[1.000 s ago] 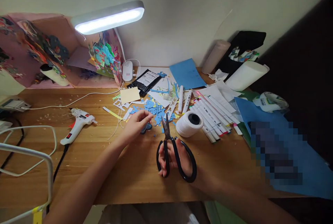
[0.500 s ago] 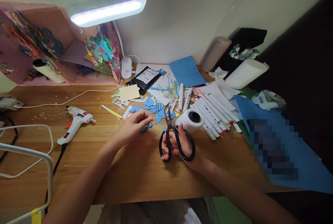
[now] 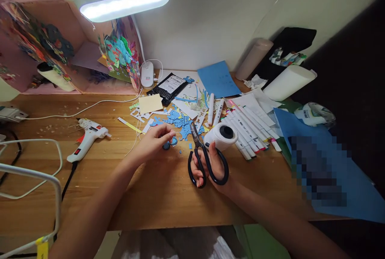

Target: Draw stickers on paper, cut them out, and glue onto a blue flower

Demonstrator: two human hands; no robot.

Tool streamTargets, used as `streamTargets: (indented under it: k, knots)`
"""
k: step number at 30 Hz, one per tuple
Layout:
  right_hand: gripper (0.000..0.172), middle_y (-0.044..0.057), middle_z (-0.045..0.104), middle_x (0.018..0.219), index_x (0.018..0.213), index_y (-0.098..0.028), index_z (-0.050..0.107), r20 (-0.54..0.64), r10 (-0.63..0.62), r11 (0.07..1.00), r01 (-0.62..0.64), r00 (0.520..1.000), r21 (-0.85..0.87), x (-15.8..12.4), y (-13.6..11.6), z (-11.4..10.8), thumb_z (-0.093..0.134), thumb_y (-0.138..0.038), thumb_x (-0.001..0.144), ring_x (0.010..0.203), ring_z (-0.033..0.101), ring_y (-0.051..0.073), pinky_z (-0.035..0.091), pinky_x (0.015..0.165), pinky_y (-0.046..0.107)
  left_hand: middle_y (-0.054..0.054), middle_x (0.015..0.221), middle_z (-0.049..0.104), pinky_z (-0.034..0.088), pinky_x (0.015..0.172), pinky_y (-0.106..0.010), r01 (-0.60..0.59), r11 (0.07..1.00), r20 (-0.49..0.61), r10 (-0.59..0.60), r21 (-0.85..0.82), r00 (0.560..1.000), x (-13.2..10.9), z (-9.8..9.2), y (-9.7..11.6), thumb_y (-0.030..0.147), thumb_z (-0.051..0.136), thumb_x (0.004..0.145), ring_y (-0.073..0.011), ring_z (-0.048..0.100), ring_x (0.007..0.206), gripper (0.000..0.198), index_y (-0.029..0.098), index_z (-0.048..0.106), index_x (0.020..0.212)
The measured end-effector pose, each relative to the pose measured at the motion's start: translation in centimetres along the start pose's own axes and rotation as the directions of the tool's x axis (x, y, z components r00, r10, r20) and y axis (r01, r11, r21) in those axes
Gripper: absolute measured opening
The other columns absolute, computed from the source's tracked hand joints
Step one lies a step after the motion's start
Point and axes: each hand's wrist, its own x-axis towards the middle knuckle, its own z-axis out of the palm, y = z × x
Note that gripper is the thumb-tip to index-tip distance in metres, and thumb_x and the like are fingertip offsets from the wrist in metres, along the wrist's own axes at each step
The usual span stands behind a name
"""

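Observation:
Black-handled scissors [image 3: 197, 140] are in my right hand [image 3: 212, 166], its fingers and thumb through the large loops. The blades point away from me and lie almost together. My left hand [image 3: 156, 140] is to the left of the blades, thumb and fingers pinched. Whatever the pinch holds, if anything, is too small to make out. A small blue paper piece [image 3: 173, 141] shows just beneath those fingertips, beside a darker round blue bit [image 3: 166, 146]. Blue paper scraps [image 3: 180, 119] lie heaped beyond both hands. A white roll with a black core [image 3: 221, 135] stands close behind the scissors.
Several markers [image 3: 251, 132] lie right of the roll. A white glue gun [image 3: 88, 138] rests at left, its black cord trailing forward. White wire frames [image 3: 55, 195] stand at front left. A lit lamp [image 3: 128, 2] hangs over a pink box [image 3: 81, 14]. Blue paper [image 3: 325, 162] covers the right side.
The scissor blades have come closer together, and my right hand has shifted slightly right. My left hand stays pinched in nearly the same place. The camera view has tilted a little.

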Motion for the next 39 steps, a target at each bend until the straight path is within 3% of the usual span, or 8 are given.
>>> streamTargets:
  k: [5, 10, 16, 22, 26, 29, 34, 39]
  knots:
    - [0.074, -0.007, 0.041, 0.036, 0.065, -0.019, 0.041, -0.037, -0.016, 1.000, 0.016, 0.999, -0.010, -0.2, 0.2, 0.1, 0.025, -0.090, 0.055, 0.025, 0.041, 0.008, 0.036, 0.029, 0.018, 0.002, 0.065, 0.049, 0.036, 0.053, -0.021, 0.009, 1.000, -0.006, -0.009, -0.007, 1.000, -0.1, 0.0, 0.2, 0.041, 0.056, 0.077, -0.0086, 0.045, 0.058, 0.028, 0.015, 0.049, 0.071]
    - [0.077, -0.005, 0.048, 0.041, 0.066, -0.018, 0.042, 0.043, -0.002, 0.999, 0.001, 0.999, 0.035, -0.1, -0.5, 0.3, 0.026, -0.092, 0.050, 0.032, 0.049, 0.011, 0.045, 0.039, 0.025, 0.001, 0.065, 0.052, 0.038, 0.054, -0.022, 0.024, 0.999, 0.025, -0.023, -0.038, 0.999, -0.3, -0.1, 0.7, 0.044, 0.058, 0.075, -0.0090, 0.047, 0.057, 0.031, 0.014, 0.051, 0.073]
    - [0.074, -0.008, 0.039, 0.035, 0.063, -0.019, 0.039, -0.005, -0.005, 1.000, 0.005, 1.000, 0.023, 0.0, -0.9, 0.0, 0.027, -0.091, 0.051, 0.025, 0.038, 0.008, 0.035, 0.030, 0.020, 0.001, 0.064, 0.053, 0.038, 0.055, -0.023, 0.028, 0.998, 0.004, -0.028, -0.052, 1.000, -0.4, -0.3, 1.1, 0.043, 0.061, 0.073, -0.0101, 0.048, 0.057, 0.030, 0.015, 0.053, 0.071]
    - [0.076, -0.005, 0.046, 0.044, 0.071, -0.019, 0.044, 0.110, -0.064, 0.998, 0.064, 0.992, 0.001, 0.1, 0.1, -0.7, 0.025, -0.090, 0.054, 0.033, 0.047, 0.011, 0.042, 0.038, 0.024, 0.003, 0.063, 0.049, 0.034, 0.056, -0.021, -0.060, 0.996, -0.183, 0.048, -0.061, 0.982, -0.7, -1.9, 2.1, 0.038, 0.062, 0.075, -0.0088, 0.043, 0.059, 0.023, 0.016, 0.056, 0.070]
    - [0.081, -0.002, 0.050, 0.054, 0.079, -0.018, 0.047, 0.272, -0.044, 0.999, 0.037, 0.961, 0.030, -0.1, 1.0, -0.8, 0.022, -0.090, 0.054, 0.042, 0.053, 0.014, 0.049, 0.050, 0.032, 0.004, 0.063, 0.046, 0.032, 0.053, -0.021, -0.154, 0.988, -0.465, 0.137, 0.001, 0.875, -1.3, -4.8, 2.2, 0.037, 0.055, 0.077, -0.0080, 0.039, 0.055, 0.019, 0.019, 0.055, 0.080]
    - [0.082, -0.003, 0.049, 0.052, 0.082, -0.017, 0.047, 0.333, -0.059, 0.998, 0.047, 0.941, 0.043, -0.4, 1.1, -0.4, 0.020, -0.090, 0.054, 0.041, 0.051, 0.014, 0.049, 0.050, 0.032, 0.001, 0.066, 0.053, 0.036, 0.054, -0.022, 0.068, 0.950, -0.618, 0.144, 0.305, 0.773, -1.5, -6.6, 1.1, 0.039, 0.051, 0.077, -0.0103, 0.047, 0.058, 0.022, 0.018, 0.057, 0.081]
    - [0.081, -0.002, 0.047, 0.056, 0.083, -0.017, 0.046, 0.354, -0.079, 0.997, 0.069, 0.932, 0.041, -1.0, 0.4, 0.1, 0.018, -0.089, 0.058, 0.044, 0.049, 0.013, 0.049, 0.050, 0.031, -0.002, 0.061, 0.060, 0.036, 0.053, -0.025, 0.333, 0.816, -0.628, 0.047, 0.473, 0.777, -2.0, -7.4, -1.3, 0.041, 0.062, 0.067, -0.0164, 0.053, 0.058, 0.023, 0.018, 0.063, 0.071]
    - [0.080, -0.003, 0.044, 0.056, 0.080, -0.018, 0.045, 0.375, -0.137, 0.990, 0.140, 0.917, 0.020, -1.4, -0.1, 0.5, 0.018, -0.090, 0.056, 0.042, 0.046, 0.011, 0.048, 0.046, 0.029, -0.008, 0.072, 0.063, 0.036, 0.059, -0.031, 0.465, 0.675, -0.666, 0.052, 0.572, 0.744, -2.6, -7.4, -0.8, 0.048, 0.057, 0.072, -0.0241, 0.055, 0.068, 0.031, 0.019, 0.064, 0.067]
